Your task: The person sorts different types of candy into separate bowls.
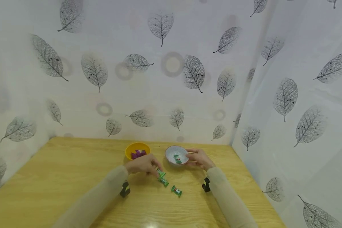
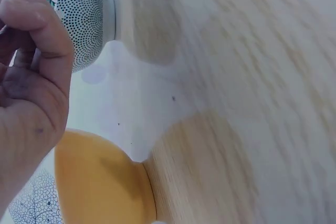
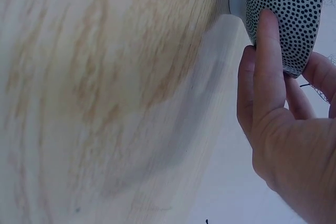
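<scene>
A person's left hand [image 1: 144, 164] reaches over the table [image 1: 74, 177] with its fingers curled, pinching at the fingertips a green-wrapped candy [image 1: 161, 173], which is close against a second green candy [image 1: 163, 181] lying on the wood. A third green candy [image 1: 176, 191] lies apart from these two, nearer the person and a little to the right. The right hand [image 1: 200, 158] grips the white bowl [image 1: 170, 152] from its right side, the thumb at the rim and the other fingers against the outer wall, as the right wrist view shows. That bowl has dark dots on its outside and appears to stand on the tabletop; a fourth green candy [image 1: 177, 159] lies inside it. To the left of the white bowl, and apart from it, stands a yellow bowl [image 1: 128, 152] containing several purple-wrapped pieces [image 1: 138, 154]; the left hand and forearm pass just in front of it. Both arms wear pale sleeves [image 1: 102, 193], and a black device [image 1: 125, 190] sits at the left wrist, another black device [image 1: 206, 185] at the right. Behind the table hangs a whitish sheet [image 1: 148, 95] printed with dark skeletal leaves, and similar leaf-printed material covers the right side.
</scene>
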{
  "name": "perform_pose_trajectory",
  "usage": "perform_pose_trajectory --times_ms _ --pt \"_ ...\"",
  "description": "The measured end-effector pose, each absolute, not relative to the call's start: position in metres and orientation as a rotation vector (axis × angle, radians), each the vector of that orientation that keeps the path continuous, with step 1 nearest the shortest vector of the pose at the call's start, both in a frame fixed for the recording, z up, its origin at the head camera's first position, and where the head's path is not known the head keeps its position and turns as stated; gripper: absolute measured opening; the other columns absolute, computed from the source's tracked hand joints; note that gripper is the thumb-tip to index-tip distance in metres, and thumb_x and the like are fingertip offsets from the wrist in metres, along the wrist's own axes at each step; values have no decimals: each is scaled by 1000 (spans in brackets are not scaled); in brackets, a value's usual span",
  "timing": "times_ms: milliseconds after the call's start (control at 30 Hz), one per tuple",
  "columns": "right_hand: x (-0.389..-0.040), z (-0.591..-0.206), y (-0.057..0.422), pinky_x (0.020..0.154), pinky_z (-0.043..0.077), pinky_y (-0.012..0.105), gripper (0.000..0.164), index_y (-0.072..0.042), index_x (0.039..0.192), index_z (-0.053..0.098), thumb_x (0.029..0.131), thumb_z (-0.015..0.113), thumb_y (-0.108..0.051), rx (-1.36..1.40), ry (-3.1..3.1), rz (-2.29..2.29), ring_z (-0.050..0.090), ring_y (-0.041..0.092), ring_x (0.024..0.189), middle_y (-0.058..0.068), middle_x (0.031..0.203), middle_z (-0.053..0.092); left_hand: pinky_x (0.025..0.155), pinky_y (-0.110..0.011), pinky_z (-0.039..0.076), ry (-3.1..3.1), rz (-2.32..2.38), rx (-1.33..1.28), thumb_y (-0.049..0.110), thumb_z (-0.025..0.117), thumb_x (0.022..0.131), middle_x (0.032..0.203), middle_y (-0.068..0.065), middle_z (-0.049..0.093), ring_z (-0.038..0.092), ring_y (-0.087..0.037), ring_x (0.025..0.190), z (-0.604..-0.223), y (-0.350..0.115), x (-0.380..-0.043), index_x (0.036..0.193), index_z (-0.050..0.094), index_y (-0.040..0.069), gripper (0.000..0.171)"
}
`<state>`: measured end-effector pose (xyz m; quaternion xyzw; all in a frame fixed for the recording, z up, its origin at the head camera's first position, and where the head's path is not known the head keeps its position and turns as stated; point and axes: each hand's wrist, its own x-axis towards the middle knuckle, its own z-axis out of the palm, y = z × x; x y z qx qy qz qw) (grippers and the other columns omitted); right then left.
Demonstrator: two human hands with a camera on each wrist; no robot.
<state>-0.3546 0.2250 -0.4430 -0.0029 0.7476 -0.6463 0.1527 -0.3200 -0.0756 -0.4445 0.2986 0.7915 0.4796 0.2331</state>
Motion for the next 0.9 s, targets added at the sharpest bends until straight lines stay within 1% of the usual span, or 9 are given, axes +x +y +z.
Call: perform_pose_trajectory --times_ms 100,200,300,467,567,733,800,900 --pt "-354 -442 225 76 61 33 43 3 137 52 95 59 -4 -10 2153 -1849 71 21 90 24 121 62 47 -24 41 2180 1326 848 12 79 81 61 -1 59 44 -10 47 -442 -72 -322 92 77 11 11" --pt "-355 -441 225 79 61 34 44 3 137 52 95 60 -5 -22 2164 -1840 70 23 93 24 122 62 47 -24 41 2176 1348 877 13 78 82 60 0 56 45 -10 47 -440 -68 -325 95 76 7 14" --pt "-356 -439 226 80 61 35 44 3 138 52 95 59 -5 -34 2166 -1834 70 23 95 24 123 61 48 -24 42 2178 1383 854 14 77 83 59 1 54 45 -10 47 -439 -62 -328 97 76 6 16" --pt "-356 -437 227 78 61 35 45 5 138 50 95 59 -5 -44 2155 -1834 70 22 92 25 121 62 50 -24 42 2198 1458 759 14 77 83 57 2 53 44 -10 48 -438 -53 -332 96 77 10 14" --pt "-356 -437 227 78 61 35 45 5 138 50 95 58 -4 -56 2147 -1833 70 22 92 26 121 62 50 -25 42 2225 1488 739 15 78 82 59 -1 56 45 -10 49 -440 -48 -334 96 77 10 15" --pt "-356 -439 226 78 61 35 44 4 138 51 95 58 -4 -47 2145 -1826 71 24 94 25 122 62 51 -30 40 2260 1543 737 17 78 83 60 -9 57 46 -13 50 -442 -38 -337 101 75 9 21" --pt "-356 -440 226 78 61 35 44 3 138 51 95 59 -5 -31 2143 -1826 71 24 94 25 122 63 51 -30 43 2264 1566 714 17 78 83 60 -11 58 48 -16 51 -442 -35 -337 103 75 8 22" --pt "-355 -441 225 80 61 35 44 2 138 52 95 59 -5 -21 2144 -1825 71 25 94 25 123 62 51 -29 46 2271 1603 679 16 78 83 60 -10 59 49 -16 50 -442 -31 -338 105 74 7 24"
